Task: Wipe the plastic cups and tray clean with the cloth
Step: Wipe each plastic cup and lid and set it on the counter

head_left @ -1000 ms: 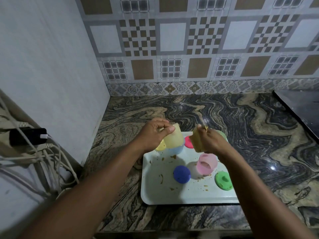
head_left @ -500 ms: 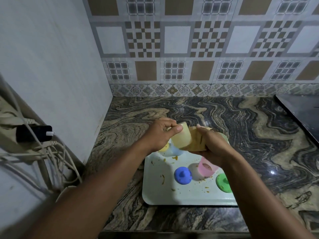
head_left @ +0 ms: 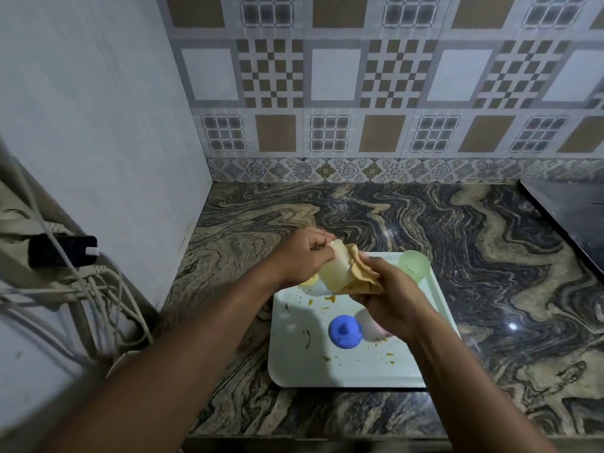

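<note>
One cup among several is under the cloth. In the head view, the left hand (head_left: 302,260) grips a pale yellow plastic cup (head_left: 336,272), held tilted above the far left part of the white rectangular plastic tray (head_left: 359,371). The right hand (head_left: 394,300) clutches a crumpled tan cloth (head_left: 361,276) pressed against the cup's rim; whether it reaches inside is hard to tell in this dim light.

On the tray stand an upturned round blue plastic cup (head_left: 345,331), a pale pink plastic cup (head_left: 367,328) half hidden by the right hand, a translucent green plastic cup (head_left: 413,267) at the far right corner and a small yellow plastic cup (head_left: 309,282) under the left hand. Orange-brown crumbs and smears (head_left: 330,299) dot the tray, so it looks unwiped. I judge the task early: one cup in hand, the rest and the tray left.
</note>
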